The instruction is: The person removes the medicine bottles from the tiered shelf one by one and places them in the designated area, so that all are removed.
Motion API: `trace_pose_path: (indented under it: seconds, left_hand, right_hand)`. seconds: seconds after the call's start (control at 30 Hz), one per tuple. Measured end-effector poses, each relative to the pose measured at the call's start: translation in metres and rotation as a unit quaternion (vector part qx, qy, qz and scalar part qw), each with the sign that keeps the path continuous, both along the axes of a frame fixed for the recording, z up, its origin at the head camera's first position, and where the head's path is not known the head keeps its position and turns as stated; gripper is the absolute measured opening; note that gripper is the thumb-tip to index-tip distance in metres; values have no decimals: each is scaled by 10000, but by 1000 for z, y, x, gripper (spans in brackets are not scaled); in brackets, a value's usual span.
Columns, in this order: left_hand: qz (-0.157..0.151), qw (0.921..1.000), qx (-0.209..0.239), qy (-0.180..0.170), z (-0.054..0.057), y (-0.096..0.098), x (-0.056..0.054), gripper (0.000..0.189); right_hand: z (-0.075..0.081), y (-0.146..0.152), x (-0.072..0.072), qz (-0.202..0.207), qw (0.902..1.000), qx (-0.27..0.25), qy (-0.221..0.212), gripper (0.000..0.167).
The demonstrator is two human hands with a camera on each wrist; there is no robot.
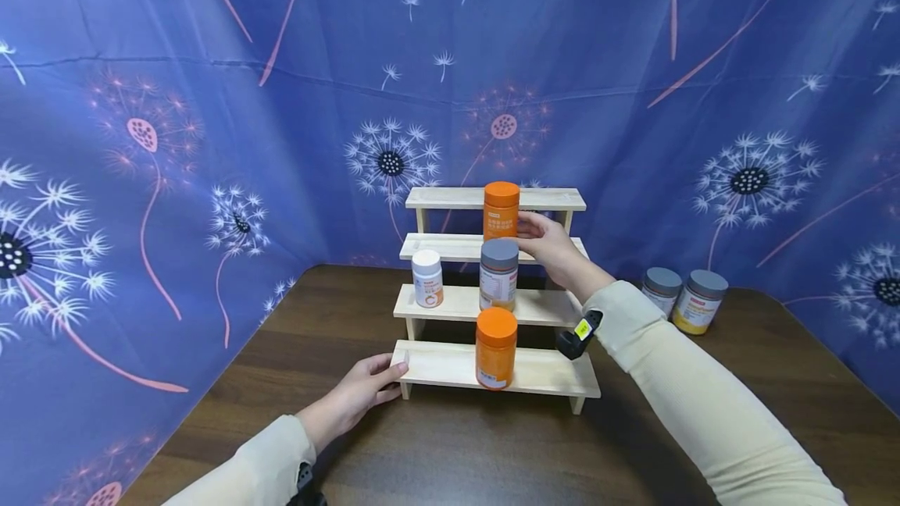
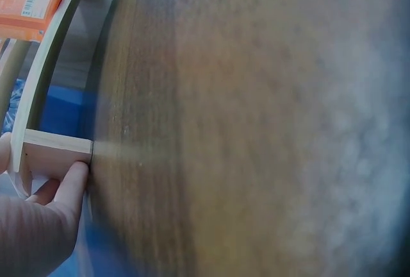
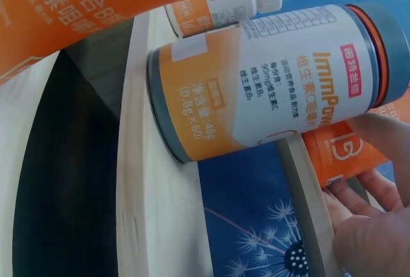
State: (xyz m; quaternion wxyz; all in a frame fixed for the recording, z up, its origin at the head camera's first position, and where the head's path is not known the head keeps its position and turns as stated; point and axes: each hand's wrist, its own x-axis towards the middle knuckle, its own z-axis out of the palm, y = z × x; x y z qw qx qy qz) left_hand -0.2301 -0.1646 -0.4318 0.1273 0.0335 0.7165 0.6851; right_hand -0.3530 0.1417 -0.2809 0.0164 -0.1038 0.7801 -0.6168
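A four-tier wooden display stand point(image 1: 450, 365) stands on the table. My left hand point(image 1: 362, 393) grips the left end of its lowest board; in the left wrist view the fingers lie against the end leg point(image 2: 57, 152). My right hand point(image 1: 551, 248) holds an orange supplement bottle point(image 1: 501, 213) at the third tier, its fingers beside the label in the right wrist view. The bottle's base is hidden in the head view. On the second tier stand a grey-lidded bottle point(image 1: 498, 276) and a small white bottle point(image 1: 427, 279). Another orange bottle point(image 1: 495, 350) stands on the lowest tier.
Two grey-lidded jars, a nearer jar point(image 1: 698, 303) and a farther jar point(image 1: 661, 291), stand on the dark wooden table point(image 1: 492, 451) right of the stand. A blue dandelion-print cloth point(image 1: 598, 100) hangs behind and along the sides.
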Motion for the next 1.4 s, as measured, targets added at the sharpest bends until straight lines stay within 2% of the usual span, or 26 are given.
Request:
trace_pose_path:
  seconds: [0.17,0.53,0.97,1.27,1.4]
  left_hand:
    - [13,10000,-24,-18,-2,-1,-1,58]
    - [-2,9999,-149,-26,2,-2,-3,59]
    - [-23,10000,-71,-30,1,0,-2,62]
    - [-33,10000,-49,-23,-1,-1,-4,61]
    - [-58,10000,-57,-8,0,-1,-4,61]
  right_hand:
    - [-2,1,-1,-50,9999,-96,-3,65]
    - [-1,1,1,-158,9996,-200,85,63]
    - [-2,3,2,-238,9987,-449,37,64]
    - [-3,13,9,-353,9987,-312,194,72]
    - [-3,15,11,-409,9984,-206,334,70]
